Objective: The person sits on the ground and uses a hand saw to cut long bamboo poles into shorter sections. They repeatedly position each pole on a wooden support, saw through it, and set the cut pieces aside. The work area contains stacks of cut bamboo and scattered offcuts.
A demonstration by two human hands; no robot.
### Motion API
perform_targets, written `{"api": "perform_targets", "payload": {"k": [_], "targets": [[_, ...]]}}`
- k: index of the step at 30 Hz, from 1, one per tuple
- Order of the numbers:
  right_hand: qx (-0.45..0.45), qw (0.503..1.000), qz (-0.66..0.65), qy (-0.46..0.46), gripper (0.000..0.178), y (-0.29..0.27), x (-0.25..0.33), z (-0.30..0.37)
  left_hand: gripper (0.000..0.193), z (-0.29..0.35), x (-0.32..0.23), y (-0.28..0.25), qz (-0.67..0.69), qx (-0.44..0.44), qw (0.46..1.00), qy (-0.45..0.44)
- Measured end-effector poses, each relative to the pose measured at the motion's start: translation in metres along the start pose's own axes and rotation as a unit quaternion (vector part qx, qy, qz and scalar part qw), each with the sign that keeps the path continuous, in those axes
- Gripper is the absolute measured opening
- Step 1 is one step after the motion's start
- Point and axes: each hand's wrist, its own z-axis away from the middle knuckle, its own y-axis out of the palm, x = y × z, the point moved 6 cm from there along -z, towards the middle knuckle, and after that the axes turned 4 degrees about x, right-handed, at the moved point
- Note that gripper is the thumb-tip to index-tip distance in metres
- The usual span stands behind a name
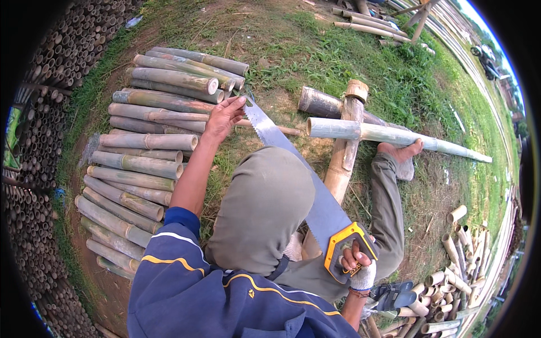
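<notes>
A hand saw [297, 163] lies slantwise across my lap, its wide silver blade running from lower right to upper left. My right hand [360, 269], partly covered by a white glove, is wrapped round the saw's yellow and black handle [345, 245]. With bare fingers, my left hand [226, 115] pinches the narrow tip of the blade. Beyond the blade a pale green bamboo pole [389, 134] rests across an upright bamboo post [342, 163]. My bare foot [403, 151] presses against that pole. A darker bamboo piece [320, 103] sits behind the post.
Cut bamboo lengths [143, 162] lie in a long row at my left. Shorter bamboo offcuts [445, 293] are heaped at the lower right, beside dark sandals [391, 297]. Stacked bamboo [34, 236] fills the far left. More poles [372, 25] lie on the grass at the back.
</notes>
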Motion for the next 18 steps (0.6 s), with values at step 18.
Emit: {"api": "perform_targets", "payload": {"k": [18], "targets": [[-0.031,0.997,-0.061,-0.037,0.044,-0.022,0.012,0.075,0.019,-0.023,0.046,0.045,0.175,0.163,0.969,-0.065]]}}
